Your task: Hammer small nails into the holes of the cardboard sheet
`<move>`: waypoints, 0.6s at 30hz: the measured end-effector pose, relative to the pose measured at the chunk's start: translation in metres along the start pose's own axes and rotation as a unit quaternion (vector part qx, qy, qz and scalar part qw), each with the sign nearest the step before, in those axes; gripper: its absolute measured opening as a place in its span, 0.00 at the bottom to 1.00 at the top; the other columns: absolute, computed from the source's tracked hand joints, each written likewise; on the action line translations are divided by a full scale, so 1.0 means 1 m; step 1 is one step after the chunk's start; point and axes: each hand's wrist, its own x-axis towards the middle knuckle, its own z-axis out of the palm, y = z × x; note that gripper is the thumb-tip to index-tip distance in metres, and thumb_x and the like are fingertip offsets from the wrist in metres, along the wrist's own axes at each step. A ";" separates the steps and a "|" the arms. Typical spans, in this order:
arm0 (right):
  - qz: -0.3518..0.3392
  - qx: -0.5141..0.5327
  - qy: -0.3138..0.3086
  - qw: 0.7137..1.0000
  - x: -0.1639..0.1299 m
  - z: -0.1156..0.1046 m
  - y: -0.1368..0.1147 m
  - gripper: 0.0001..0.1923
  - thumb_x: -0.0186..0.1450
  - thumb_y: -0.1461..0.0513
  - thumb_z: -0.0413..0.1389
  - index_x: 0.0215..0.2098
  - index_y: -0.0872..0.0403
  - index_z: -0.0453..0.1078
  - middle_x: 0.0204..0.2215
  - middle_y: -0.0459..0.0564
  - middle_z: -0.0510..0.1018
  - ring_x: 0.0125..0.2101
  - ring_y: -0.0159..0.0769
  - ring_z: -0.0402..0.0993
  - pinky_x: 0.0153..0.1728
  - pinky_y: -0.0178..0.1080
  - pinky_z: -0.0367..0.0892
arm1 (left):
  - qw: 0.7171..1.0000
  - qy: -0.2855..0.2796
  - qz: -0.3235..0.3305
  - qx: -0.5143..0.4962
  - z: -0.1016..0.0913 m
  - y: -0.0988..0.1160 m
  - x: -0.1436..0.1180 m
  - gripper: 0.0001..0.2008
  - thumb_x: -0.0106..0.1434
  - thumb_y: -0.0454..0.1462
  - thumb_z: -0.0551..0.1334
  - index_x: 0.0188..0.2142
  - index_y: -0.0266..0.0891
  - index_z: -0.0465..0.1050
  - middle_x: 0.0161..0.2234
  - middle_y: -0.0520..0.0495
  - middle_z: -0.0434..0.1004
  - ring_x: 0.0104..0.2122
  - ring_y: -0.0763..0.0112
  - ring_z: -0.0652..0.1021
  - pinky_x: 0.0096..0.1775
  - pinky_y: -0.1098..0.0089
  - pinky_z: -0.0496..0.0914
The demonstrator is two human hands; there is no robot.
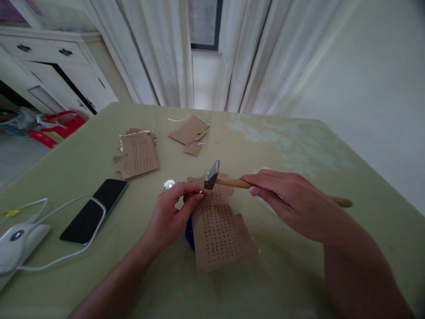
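Observation:
My right hand (288, 199) is closed around the wooden handle of a hammer (232, 182). Its grey metal head hovers just above and to the right of the fingertips of my left hand (175, 208). Those fingers pinch a small, bright-topped, nail-like piece (201, 192) at the upper left of a brown cardboard sheet (212, 248). Rows of small holes cover much of this torn-edged sheet. Beneath its left edge a blue object (189, 235) partly shows. Beside my left knuckles is a small shiny round thing (169, 184), partly hidden.
Another hole-covered cardboard stack (141, 155) lies at the table's far left, near plain cardboard pieces (189, 130). A black phone (94, 212) lies left of my arm, crossed by a white cable (56, 268) beside a white device (23, 239). Curtains hang beyond the table.

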 end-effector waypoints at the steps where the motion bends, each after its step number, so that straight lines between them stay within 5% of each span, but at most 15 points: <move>1: 0.000 -0.001 0.001 1.000 0.000 0.000 0.000 0.19 0.84 0.56 0.49 0.60 0.51 0.81 0.49 0.56 0.89 0.45 0.50 0.85 0.48 0.50 0.76 | 1.000 0.000 0.001 0.000 0.000 0.000 0.000 0.06 0.73 0.39 0.68 0.42 0.46 0.86 0.37 0.50 0.89 0.34 0.66 0.81 0.39 0.66 0.74; 18: 0.003 0.029 0.015 0.999 -0.004 -0.005 -0.006 0.19 0.84 0.54 0.50 0.61 0.49 0.80 0.50 0.56 0.88 0.47 0.54 0.85 0.46 0.54 0.79 | 1.000 -0.006 0.025 0.018 0.000 -0.002 -0.002 0.06 0.74 0.38 0.67 0.43 0.45 0.85 0.37 0.50 0.87 0.34 0.67 0.80 0.39 0.66 0.72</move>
